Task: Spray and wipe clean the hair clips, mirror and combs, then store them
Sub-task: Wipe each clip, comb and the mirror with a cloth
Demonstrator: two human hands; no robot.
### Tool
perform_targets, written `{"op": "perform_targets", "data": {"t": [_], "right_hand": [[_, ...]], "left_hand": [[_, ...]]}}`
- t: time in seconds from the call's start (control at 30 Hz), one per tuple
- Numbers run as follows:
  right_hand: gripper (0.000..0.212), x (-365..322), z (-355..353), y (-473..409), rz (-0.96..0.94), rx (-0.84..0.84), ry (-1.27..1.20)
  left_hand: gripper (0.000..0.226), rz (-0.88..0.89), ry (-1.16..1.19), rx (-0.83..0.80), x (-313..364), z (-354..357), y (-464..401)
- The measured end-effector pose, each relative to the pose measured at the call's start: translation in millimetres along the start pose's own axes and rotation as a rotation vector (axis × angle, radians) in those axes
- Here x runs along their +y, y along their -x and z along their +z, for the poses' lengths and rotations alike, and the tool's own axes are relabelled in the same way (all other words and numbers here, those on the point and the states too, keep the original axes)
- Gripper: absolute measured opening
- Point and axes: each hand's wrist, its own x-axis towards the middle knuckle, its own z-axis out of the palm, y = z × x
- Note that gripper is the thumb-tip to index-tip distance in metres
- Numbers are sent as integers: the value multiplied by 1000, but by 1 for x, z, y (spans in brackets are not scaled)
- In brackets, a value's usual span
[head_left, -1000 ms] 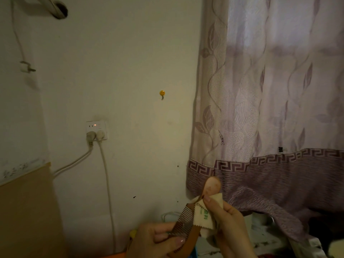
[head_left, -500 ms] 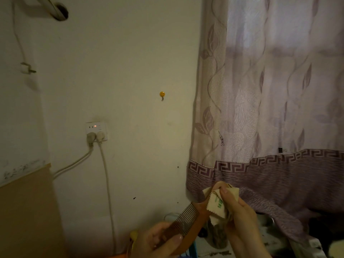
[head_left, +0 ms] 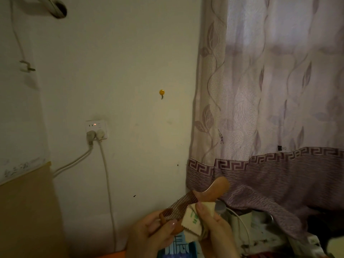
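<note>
Wiping the wooden comb with a folded cloth, low at 6 o'clock.

The left hand (head_left: 154, 231) pinched the toothed end of the comb (head_left: 197, 200), whose handle pointed up toward 2 o'clock; the right hand (head_left: 214, 226) gripped the cloth (head_left: 193, 218) against its spine. I judged it best to run the cloth along the teeth, not across them, keeping the left hand's pinch firm.

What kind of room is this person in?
Probably a room in a home, perhaps a bedroom. A mauve leaf-patterned curtain covers a window, a white wall socket has two plugs in it, and a small yellow smiley hook sticks on the cream wall.
</note>
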Motion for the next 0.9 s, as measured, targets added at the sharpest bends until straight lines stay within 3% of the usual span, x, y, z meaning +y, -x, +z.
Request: {"op": "perform_targets", "data": {"t": [0.27, 0.47, 0.67, 0.9], "right_hand": [[10, -9, -1, -10, -9, 27, 13], [33, -26, -28, -19, -172, 5, 145], [17, -34, -30, -18, -92, -14, 67], [12, -50, -41, -16, -69, -93, 397]], "left_hand": [[21, 22, -77, -122, 8, -13, 4], [31, 51, -114, -168, 13, -26, 2], [24, 63, -143, -216, 15, -34, -1], [23, 137, -82, -13, 19, -43, -12]]}}
